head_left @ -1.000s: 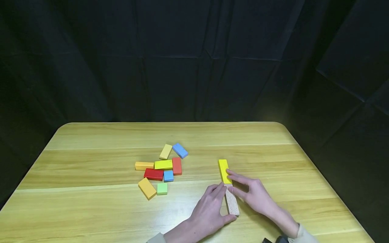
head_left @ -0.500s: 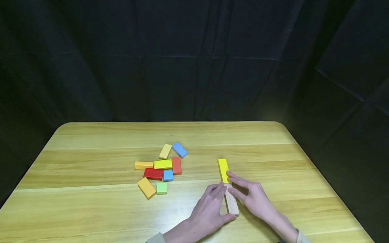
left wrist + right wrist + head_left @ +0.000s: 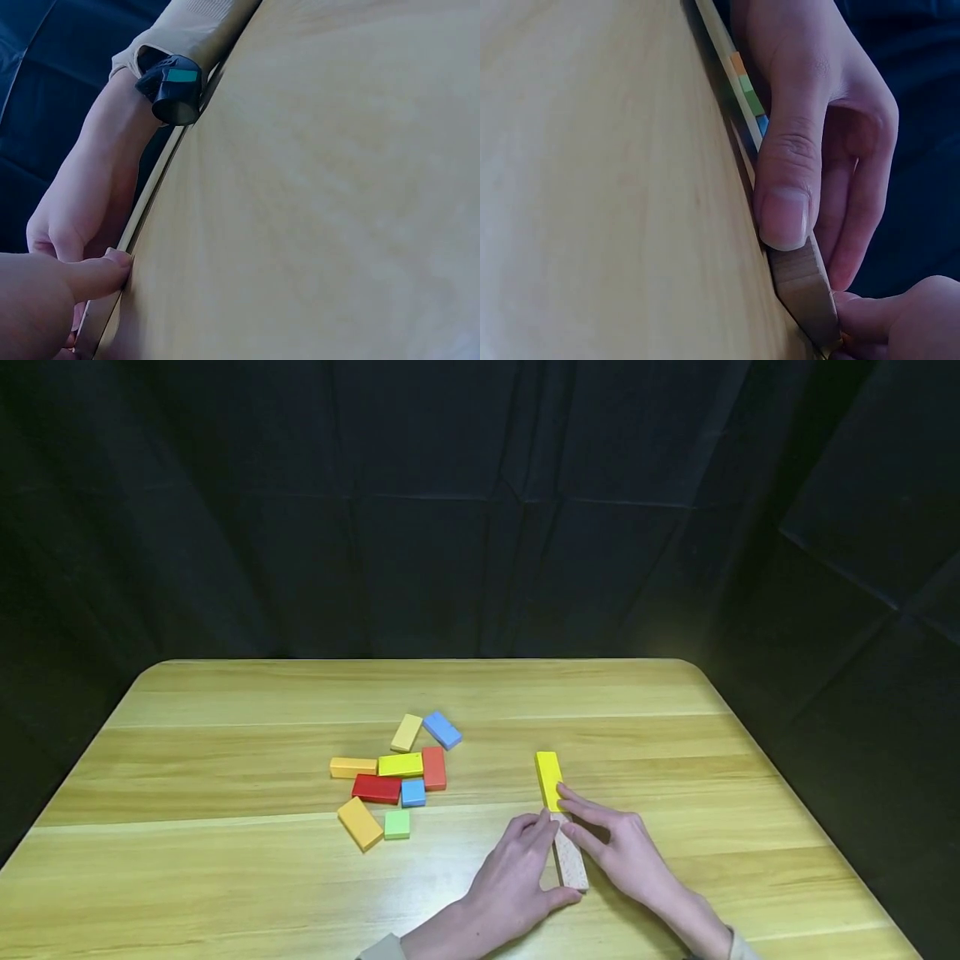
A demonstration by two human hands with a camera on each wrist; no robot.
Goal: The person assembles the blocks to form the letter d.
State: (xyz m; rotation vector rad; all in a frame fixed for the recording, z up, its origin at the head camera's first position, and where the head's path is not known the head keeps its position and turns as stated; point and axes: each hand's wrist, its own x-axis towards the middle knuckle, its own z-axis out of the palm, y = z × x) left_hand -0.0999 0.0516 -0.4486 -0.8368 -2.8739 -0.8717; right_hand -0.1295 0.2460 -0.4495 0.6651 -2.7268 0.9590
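Note:
A pale, speckled wooden block [image 3: 572, 863] lies on the table, end to end with a bright yellow block [image 3: 548, 774] farther out. My left hand [image 3: 508, 881] spans the wooden block lengthwise and holds it, thumb at the near end and fingertips by the joint. In the right wrist view the left thumb [image 3: 786, 202] covers part of the block's near end. From the other side my right hand [image 3: 626, 853] reaches in with extended fingers. Its upper fingertips touch the yellow block's right side and its thumb rests at the wooden block's far end.
A loose cluster of coloured blocks lies to the left, among them a dark red block [image 3: 377, 789], an orange block [image 3: 361, 824], a green block [image 3: 397, 824] and a blue block [image 3: 442, 730]. A black curtain [image 3: 480, 510] hangs behind the wooden table [image 3: 225, 877].
Hands and blocks keep their places, with only a slight shift of the head view. The dark device at the right cuff has slipped mostly out of the frame's lower edge.

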